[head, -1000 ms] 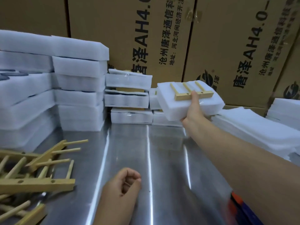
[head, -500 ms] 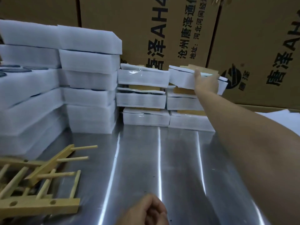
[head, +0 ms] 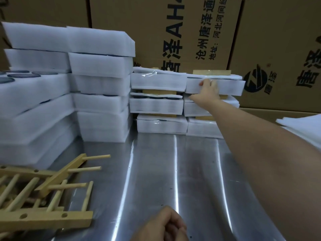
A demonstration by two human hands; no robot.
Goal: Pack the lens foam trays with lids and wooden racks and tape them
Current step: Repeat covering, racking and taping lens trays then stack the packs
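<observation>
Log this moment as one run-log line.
stage: stacking | right hand: touches front of top pack, right stack | left hand: curled, empty | wooden racks: loose on table

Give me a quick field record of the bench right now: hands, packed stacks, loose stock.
right hand: fingers against the front of the top packed tray, right-side stack
left hand: curled, holding nothing, low over the steel table
packed stacks: two, three trays each, in front of the cardboard boxes
wooden racks: loose pile, near left
unpacked foam trays: stacked at left
</observation>
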